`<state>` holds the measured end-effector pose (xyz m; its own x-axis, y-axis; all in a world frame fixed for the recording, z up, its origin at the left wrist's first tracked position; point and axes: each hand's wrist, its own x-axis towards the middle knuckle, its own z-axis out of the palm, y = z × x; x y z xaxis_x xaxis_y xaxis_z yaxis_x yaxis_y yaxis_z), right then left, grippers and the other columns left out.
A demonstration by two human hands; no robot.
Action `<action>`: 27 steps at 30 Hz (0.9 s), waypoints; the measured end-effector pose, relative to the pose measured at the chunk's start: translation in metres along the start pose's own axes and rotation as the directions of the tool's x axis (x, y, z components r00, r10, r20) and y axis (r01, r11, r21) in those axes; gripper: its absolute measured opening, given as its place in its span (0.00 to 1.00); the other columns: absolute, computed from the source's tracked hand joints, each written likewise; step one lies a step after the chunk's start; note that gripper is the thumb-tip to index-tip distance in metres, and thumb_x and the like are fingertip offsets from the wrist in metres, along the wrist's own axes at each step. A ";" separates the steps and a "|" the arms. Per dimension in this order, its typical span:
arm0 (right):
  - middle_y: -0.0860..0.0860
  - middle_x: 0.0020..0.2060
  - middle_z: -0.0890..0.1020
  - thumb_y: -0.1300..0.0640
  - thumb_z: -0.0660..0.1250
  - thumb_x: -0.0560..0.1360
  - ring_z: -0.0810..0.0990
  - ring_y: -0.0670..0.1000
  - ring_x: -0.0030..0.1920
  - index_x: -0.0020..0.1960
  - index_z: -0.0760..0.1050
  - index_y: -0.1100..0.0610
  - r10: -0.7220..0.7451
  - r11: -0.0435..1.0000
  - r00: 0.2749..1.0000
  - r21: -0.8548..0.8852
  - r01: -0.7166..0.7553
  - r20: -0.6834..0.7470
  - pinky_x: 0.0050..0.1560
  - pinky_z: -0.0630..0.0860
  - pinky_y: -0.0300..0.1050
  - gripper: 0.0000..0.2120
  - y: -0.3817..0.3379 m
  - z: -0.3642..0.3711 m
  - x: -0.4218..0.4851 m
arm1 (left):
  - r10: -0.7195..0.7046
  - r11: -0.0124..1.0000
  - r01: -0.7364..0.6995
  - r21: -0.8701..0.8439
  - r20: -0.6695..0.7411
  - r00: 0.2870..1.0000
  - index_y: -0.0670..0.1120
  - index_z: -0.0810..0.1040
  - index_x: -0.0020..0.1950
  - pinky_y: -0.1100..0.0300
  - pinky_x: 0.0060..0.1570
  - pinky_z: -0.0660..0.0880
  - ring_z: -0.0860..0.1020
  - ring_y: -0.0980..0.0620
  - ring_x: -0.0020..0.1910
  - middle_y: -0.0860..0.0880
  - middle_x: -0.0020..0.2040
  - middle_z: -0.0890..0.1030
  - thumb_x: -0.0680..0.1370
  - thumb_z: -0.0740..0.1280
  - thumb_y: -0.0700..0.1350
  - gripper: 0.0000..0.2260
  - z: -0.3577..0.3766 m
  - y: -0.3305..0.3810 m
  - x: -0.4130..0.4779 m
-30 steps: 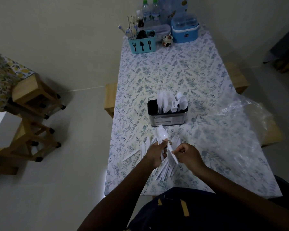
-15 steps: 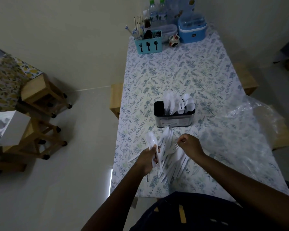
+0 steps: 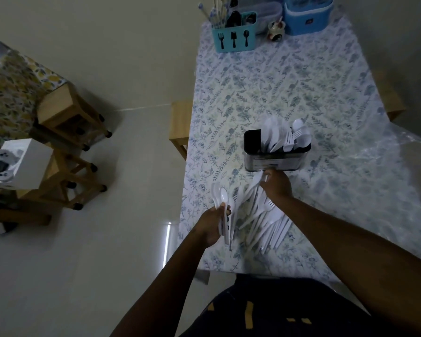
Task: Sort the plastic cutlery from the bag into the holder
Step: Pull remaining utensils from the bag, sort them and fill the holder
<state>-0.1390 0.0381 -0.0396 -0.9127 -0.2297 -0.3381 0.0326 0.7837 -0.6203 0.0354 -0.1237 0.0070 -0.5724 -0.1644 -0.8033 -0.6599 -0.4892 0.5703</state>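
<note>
The left hand (image 3: 210, 224) grips a small bundle of spoons (image 3: 220, 197), bowls up, over the near left edge of the table (image 3: 277, 81). The right hand (image 3: 277, 187) is just in front of the holder (image 3: 275, 162). Its fingers are curled and pinch one white piece (image 3: 254, 184) by its end; I cannot tell if it is a fork or a knife. The loose cutlery (image 3: 267, 224) lies in a pile on the cloth between both hands, and the bag (image 3: 387, 171) lies flat at the right. White pieces already stand in the holder's middle and right parts; its left part looks dark. I judge the step in hand is gathering one kind from the pile. The next move calls for lifting the bundle over the rim and putting it handles down in the matching compartment
</note>
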 end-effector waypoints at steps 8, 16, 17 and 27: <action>0.58 0.60 0.75 0.47 0.74 0.68 0.74 0.62 0.58 0.64 0.72 0.58 0.091 0.972 0.990 -0.205 -0.112 -0.107 0.53 0.76 0.54 0.29 -0.023 0.020 -0.016 | -0.025 0.987 0.037 -0.159 0.079 0.997 0.41 0.76 0.45 0.59 0.39 0.74 0.75 0.52 0.31 0.47 0.36 0.76 0.82 0.62 0.47 0.11 -0.003 0.007 0.003; 0.63 0.57 0.76 0.59 0.69 0.70 0.76 0.62 0.58 0.63 0.70 0.69 0.099 0.991 0.994 -0.080 -0.103 -0.053 0.55 0.75 0.50 0.24 -0.026 0.019 -0.012 | 0.011 0.985 -0.006 -0.170 0.028 1.000 0.42 0.74 0.48 0.65 0.26 0.67 0.68 0.56 0.28 0.49 0.36 0.73 0.83 0.60 0.47 0.09 -0.006 0.019 0.003; 0.64 0.56 0.76 0.59 0.68 0.71 0.77 0.62 0.57 0.61 0.71 0.69 0.111 0.993 0.993 -0.045 -0.112 -0.044 0.52 0.75 0.48 0.22 -0.026 0.018 -0.013 | 0.017 0.985 -0.014 -0.174 0.013 1.000 0.42 0.73 0.49 0.65 0.25 0.66 0.67 0.56 0.28 0.49 0.36 0.73 0.83 0.60 0.47 0.09 -0.007 0.019 0.004; 0.52 0.25 0.64 0.58 0.67 0.74 0.65 0.50 0.29 0.29 0.60 0.56 0.134 0.956 0.990 0.260 -0.138 0.035 0.37 0.62 0.44 0.20 -0.011 -0.017 -0.019 | 0.044 0.993 -0.039 -0.110 0.039 0.998 0.45 0.72 0.50 0.65 0.27 0.66 0.66 0.56 0.29 0.50 0.35 0.71 0.82 0.63 0.46 0.05 -0.006 0.015 0.002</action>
<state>-0.1295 0.0438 -0.0142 -0.8852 -0.1429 -0.4426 0.2631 0.6310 -0.7299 0.0268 -0.1364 0.0127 -0.6193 -0.1521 -0.7703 -0.5795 -0.5733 0.5792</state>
